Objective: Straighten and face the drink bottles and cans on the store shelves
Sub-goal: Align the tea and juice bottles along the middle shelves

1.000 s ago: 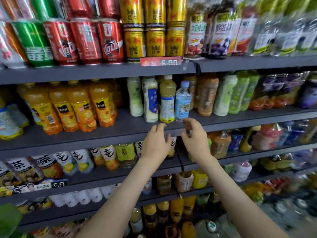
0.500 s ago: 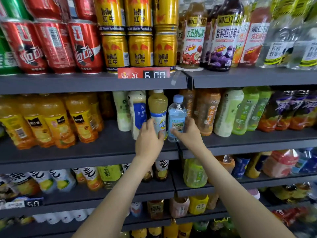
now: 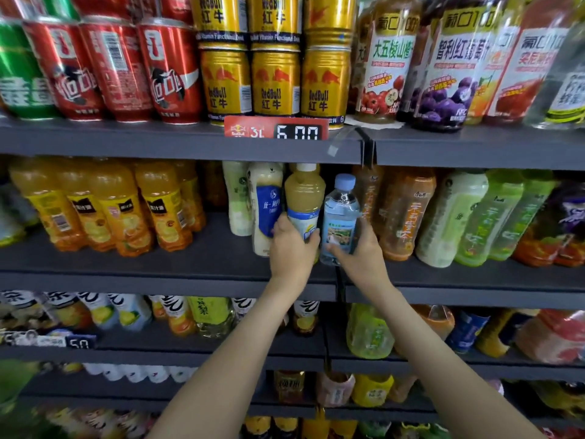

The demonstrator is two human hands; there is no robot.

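Note:
On the second shelf (image 3: 190, 277) a yellow juice bottle with a white cap (image 3: 304, 198) stands at the front, and my left hand (image 3: 292, 251) is wrapped around its lower half. Right beside it stands a clear water bottle with a blue cap (image 3: 341, 213); my right hand (image 3: 361, 251) grips its base, thumb on the label. A white milky bottle with a blue label (image 3: 265, 204) stands just left of the juice bottle, partly behind my left hand.
Orange juice bottles (image 3: 120, 210) fill the shelf's left part, orange and green tea bottles (image 3: 468, 217) its right. Above are red cola cans (image 3: 120, 64), gold Red Bull cans (image 3: 275, 80), tall juice bottles (image 3: 449, 68) and a price tag (image 3: 275, 127). Lower shelves hold more drinks.
Both hands rose from the shelf edge to the bottles and closed on them, left on the yellow juice bottle, right on the water bottle. The camera moved closer and tilted up.

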